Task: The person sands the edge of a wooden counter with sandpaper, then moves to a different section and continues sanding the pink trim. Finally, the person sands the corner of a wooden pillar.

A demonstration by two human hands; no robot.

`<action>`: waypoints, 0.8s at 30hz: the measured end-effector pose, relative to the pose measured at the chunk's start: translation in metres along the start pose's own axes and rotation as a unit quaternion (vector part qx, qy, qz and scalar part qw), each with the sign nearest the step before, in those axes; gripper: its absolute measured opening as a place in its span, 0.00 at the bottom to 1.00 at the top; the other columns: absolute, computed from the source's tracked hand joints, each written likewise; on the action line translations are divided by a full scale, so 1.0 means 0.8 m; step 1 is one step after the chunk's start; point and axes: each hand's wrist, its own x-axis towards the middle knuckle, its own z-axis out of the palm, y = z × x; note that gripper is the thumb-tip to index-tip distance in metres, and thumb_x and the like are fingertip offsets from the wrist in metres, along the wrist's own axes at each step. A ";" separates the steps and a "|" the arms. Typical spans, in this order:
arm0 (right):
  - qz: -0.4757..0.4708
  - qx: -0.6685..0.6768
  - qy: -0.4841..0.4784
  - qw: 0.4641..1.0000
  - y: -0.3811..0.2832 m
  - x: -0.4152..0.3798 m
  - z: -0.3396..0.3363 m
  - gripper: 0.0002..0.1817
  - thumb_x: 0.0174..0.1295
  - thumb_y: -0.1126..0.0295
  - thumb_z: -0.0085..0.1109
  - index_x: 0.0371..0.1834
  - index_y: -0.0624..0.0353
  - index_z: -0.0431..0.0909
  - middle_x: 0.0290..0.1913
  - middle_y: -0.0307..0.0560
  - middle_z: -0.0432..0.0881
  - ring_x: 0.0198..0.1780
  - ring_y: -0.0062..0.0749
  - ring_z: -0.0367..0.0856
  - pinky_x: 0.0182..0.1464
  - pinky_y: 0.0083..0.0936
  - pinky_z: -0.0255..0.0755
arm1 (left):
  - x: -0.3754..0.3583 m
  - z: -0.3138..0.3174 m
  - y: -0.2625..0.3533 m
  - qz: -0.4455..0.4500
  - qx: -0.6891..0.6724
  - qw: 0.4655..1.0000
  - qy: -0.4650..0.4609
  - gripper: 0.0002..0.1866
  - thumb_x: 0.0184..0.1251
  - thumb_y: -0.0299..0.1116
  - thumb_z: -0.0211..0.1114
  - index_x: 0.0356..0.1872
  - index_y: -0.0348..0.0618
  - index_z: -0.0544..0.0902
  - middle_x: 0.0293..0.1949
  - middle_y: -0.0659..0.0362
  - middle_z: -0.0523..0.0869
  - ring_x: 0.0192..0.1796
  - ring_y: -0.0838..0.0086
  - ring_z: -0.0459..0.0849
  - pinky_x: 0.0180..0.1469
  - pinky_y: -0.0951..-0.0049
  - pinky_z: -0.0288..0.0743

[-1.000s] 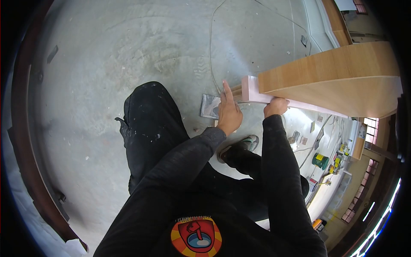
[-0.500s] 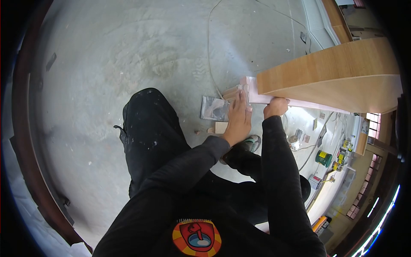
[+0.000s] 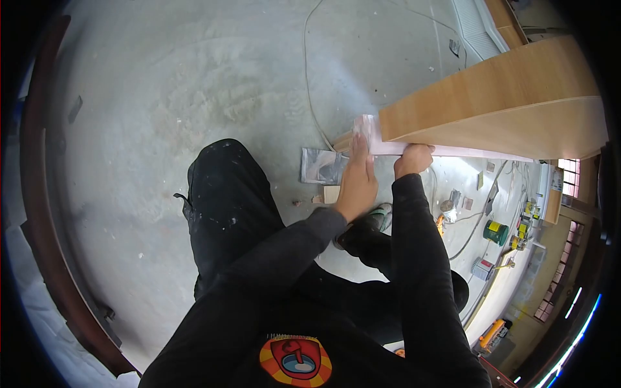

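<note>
My left hand (image 3: 358, 181) lies with fingers stretched out and close together against the near end of a pale pink, dusty board (image 3: 446, 151). Whether a thin sheet is under the palm is hidden. To its right, my right hand (image 3: 414, 160) is closed round the board's lower edge, its thumb side up. A large curved wooden panel (image 3: 491, 90) joins the board above my right hand. A grey, smeared flat sheet (image 3: 317, 166) sits on the floor left of my left hand, and a small tan block (image 3: 331, 194) is just below it.
A cable (image 3: 306, 77) runs over the dusty concrete floor (image 3: 194, 77). At the right stand a green tub (image 3: 496, 233), a can (image 3: 447, 207) and several scraps. A brown beam (image 3: 40, 194) borders the left. My shoe (image 3: 381, 216) is below the hands.
My left hand has slid slightly up and left along the board end, its fingers now closer together. My right hand keeps its hold. The view has shifted a little.
</note>
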 end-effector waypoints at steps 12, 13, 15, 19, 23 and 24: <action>-0.082 0.012 0.077 0.994 0.051 0.041 0.038 0.27 0.72 0.56 0.48 0.54 0.76 0.77 0.54 0.65 0.82 0.53 0.51 0.82 0.55 0.41 0.74 | 0.019 -0.003 0.007 -0.002 -0.008 0.999 0.053 0.25 0.81 0.33 0.42 0.72 0.29 0.63 0.68 0.34 0.70 0.71 0.43 0.69 0.70 0.59 0.64; -0.004 0.106 0.073 0.992 0.040 0.028 0.029 0.28 0.72 0.56 0.47 0.53 0.78 0.77 0.54 0.66 0.82 0.53 0.52 0.82 0.55 0.41 0.74 | 0.008 -0.014 0.017 -0.007 -0.007 0.999 0.050 0.25 0.81 0.33 0.42 0.72 0.29 0.63 0.68 0.34 0.70 0.71 0.43 0.69 0.70 0.59 0.64; 0.071 0.204 0.069 0.974 0.002 0.006 0.011 0.29 0.73 0.55 0.45 0.52 0.80 0.77 0.54 0.66 0.82 0.53 0.52 0.82 0.55 0.41 0.74 | 0.000 -0.030 0.033 -0.147 -0.048 0.987 -0.053 0.25 0.81 0.33 0.43 0.72 0.30 0.64 0.67 0.35 0.72 0.68 0.44 0.73 0.67 0.59 0.68; 0.133 0.266 0.051 0.953 -0.046 -0.032 -0.023 0.31 0.75 0.54 0.43 0.52 0.82 0.76 0.54 0.67 0.82 0.54 0.52 0.82 0.55 0.40 0.74 | 0.013 -0.043 0.019 -0.091 -0.050 0.993 0.062 0.24 0.80 0.33 0.43 0.72 0.32 0.66 0.65 0.36 0.75 0.64 0.45 0.77 0.63 0.61 0.72; 0.113 0.218 0.061 0.968 -0.017 -0.011 -0.005 0.29 0.73 0.56 0.45 0.53 0.80 0.76 0.53 0.66 0.82 0.53 0.52 0.82 0.55 0.40 0.73 | 0.016 -0.043 -0.003 -0.063 -0.032 0.997 -0.032 0.27 0.80 0.32 0.43 0.75 0.31 0.58 0.70 0.34 0.67 0.71 0.45 0.69 0.70 0.62 0.64; 0.112 0.220 0.060 0.967 0.007 0.003 0.009 0.29 0.73 0.56 0.45 0.53 0.80 0.76 0.53 0.66 0.82 0.53 0.52 0.82 0.55 0.40 0.73 | 0.011 -0.038 -0.008 0.003 -0.019 0.998 -0.059 0.29 0.80 0.32 0.44 0.76 0.31 0.55 0.72 0.33 0.63 0.74 0.45 0.64 0.73 0.62 0.59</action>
